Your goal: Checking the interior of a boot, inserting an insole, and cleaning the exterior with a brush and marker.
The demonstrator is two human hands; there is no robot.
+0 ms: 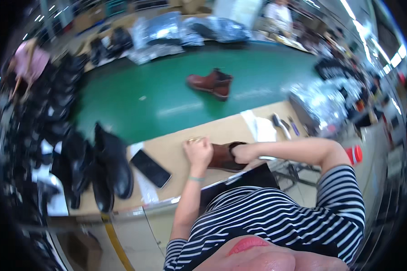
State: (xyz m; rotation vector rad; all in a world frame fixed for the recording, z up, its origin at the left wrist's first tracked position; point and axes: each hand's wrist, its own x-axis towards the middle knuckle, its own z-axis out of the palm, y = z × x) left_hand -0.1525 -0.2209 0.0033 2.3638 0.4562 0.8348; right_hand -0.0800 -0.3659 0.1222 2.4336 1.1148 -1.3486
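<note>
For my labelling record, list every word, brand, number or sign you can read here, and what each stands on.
None can be read anywhere in this picture.
Brown boot at the near table edge: no lettering can be made out.
Phone: dark screen, nothing readable.
White sheet beside the brush: any print is too blurred to read.
Clear plastic wrapping at the right: glare and blur, nothing legible.
</note>
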